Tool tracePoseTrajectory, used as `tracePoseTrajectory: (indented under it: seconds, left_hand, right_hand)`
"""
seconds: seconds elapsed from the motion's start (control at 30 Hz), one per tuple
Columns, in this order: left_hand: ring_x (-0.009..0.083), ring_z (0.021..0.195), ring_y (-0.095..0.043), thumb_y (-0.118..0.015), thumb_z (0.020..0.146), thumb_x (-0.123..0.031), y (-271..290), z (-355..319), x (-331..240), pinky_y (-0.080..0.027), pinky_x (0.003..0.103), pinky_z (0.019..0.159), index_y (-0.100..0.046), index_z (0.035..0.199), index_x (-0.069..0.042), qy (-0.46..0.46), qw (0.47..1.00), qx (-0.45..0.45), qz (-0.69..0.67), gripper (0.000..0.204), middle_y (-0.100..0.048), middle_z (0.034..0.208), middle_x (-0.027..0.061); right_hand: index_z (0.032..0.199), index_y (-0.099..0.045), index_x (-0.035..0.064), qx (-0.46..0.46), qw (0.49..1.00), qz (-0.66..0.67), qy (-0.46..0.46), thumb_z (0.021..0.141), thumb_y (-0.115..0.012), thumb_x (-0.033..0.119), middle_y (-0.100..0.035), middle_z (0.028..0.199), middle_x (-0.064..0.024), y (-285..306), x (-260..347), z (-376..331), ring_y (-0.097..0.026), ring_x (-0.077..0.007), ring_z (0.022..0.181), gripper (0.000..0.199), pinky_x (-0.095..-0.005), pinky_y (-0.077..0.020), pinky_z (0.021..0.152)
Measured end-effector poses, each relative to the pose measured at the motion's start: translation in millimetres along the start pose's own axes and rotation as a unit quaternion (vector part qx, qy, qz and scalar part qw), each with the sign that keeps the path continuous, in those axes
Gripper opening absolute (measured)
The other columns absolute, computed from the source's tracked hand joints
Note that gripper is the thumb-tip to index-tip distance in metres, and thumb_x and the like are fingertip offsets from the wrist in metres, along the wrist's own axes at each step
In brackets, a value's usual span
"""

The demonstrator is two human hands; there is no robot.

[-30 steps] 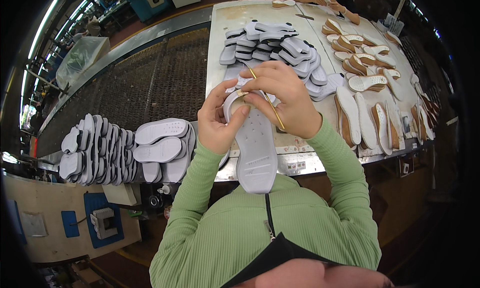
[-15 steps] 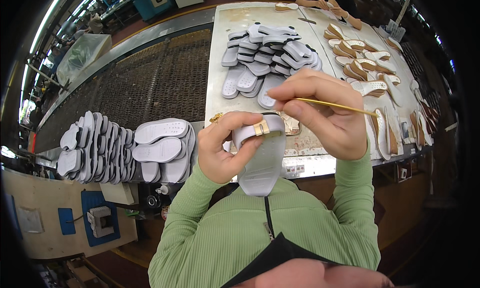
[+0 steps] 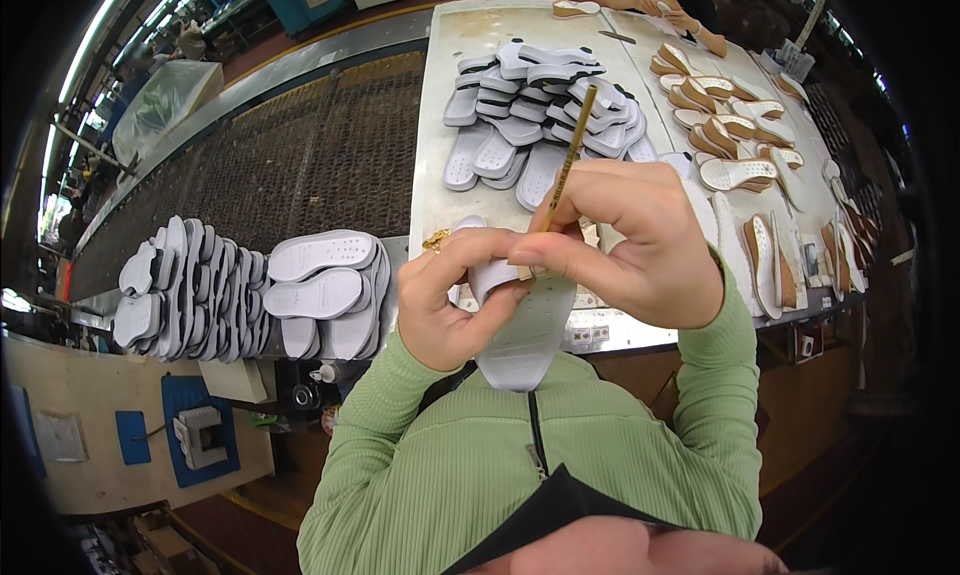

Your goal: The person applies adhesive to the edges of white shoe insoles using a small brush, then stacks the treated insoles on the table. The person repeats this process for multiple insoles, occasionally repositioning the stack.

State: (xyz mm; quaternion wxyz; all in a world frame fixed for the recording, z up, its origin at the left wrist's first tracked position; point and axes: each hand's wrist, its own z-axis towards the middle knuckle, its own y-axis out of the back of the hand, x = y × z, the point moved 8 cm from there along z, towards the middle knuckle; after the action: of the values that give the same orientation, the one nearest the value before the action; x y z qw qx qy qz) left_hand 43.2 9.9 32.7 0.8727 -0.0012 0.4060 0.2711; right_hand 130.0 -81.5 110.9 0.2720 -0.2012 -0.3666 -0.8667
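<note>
My left hand is closed on a lilac-grey slide sandal, pinching its strap between thumb and fingers. The sandal's toe or heel end points down toward my jacket. A small cream-coloured piece shows on the strap, mostly covered by fingers. Pinched in my right hand is a thin gold stick, like a brush or pencil handle, tilted upward. Its lower end is hidden behind my fingertips at the strap, so its tip cannot be made out. Both hands meet over the sandal.
Ahead on the white table lies a pile of lilac-grey sandals. More soles stand in a row and a stack at left, beside a dark mesh conveyor. Tan wedge soles lie at right. A person's hands work at the far end.
My right hand has come down and inward to the strap. The gold stick has swung from pointing right to pointing up. The cream piece, plain before, is now mostly covered.
</note>
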Motion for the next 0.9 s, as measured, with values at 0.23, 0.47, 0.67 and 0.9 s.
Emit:
tracePoseTrajectory:
  seconds: [0.23, 0.47, 0.67, 0.9]
  left_hand:
    - [0.0205, 0.076, -0.064, -0.065, 0.069, 0.006, -0.7, -1.4, 3.1, -0.05, 0.027, 0.063, -0.059, 0.104, 0.002, 0.004, 1.0, 0.0, 0.003, 0.035, -0.066, 0.091, 0.013]
    - [0.0177, 0.075, -0.064, -0.067, 0.07, 0.004, 0.3, -0.6, 8.8, -0.049, 0.025, 0.062, -0.06, 0.104, 0.001, 0.02, 1.0, -0.01, 0.011, 0.035, -0.066, 0.091, 0.0132]
    - [0.0167, 0.082, -0.066, -0.069, 0.074, 0.0, 2.1, -2.5, 15.9, -0.052, 0.025, 0.068, -0.054, 0.114, 0.003, 0.067, 0.997, -0.042, -0.001, 0.042, -0.066, 0.094, 0.0134]
    - [0.0177, 0.083, -0.067, -0.075, 0.073, -0.006, 3.5, 0.4, 26.3, -0.054, 0.026, 0.071, -0.05, 0.113, 0.004, 0.095, 0.995, -0.015, 0.012, 0.048, -0.067, 0.095, 0.0146]
  right_hand:
    - [0.067, -0.057, 0.0024, 0.019, 0.999, -0.034, 0.008, 0.076, -0.073, 0.014, -0.057, 0.062, -0.0083, -2.6, -2.3, -2.9, -0.055, -0.0229, 0.053, 0.021, -0.0299, -0.042, 0.047]
    - [0.083, -0.067, -0.002, -0.025, 1.0, 0.012, 0.002, 0.074, -0.072, 0.003, -0.061, 0.069, -0.0089, 1.1, -8.3, -6.8, -0.057, -0.0187, 0.06, 0.011, -0.0268, -0.0441, 0.053]
    - [0.091, -0.067, -0.0017, -0.052, 0.998, -0.006, -0.017, 0.073, -0.071, -0.001, -0.064, 0.076, -0.0109, 6.3, -9.6, -14.9, -0.062, -0.0233, 0.072, 0.019, -0.03, -0.0485, 0.065]
    - [0.09, -0.067, 0.0009, -0.046, 0.996, -0.007, 0.077, 0.064, -0.075, -0.006, -0.066, 0.078, -0.0095, -1.9, 2.2, -25.4, -0.062, -0.0247, 0.073, 0.028, -0.0338, -0.0484, 0.067]
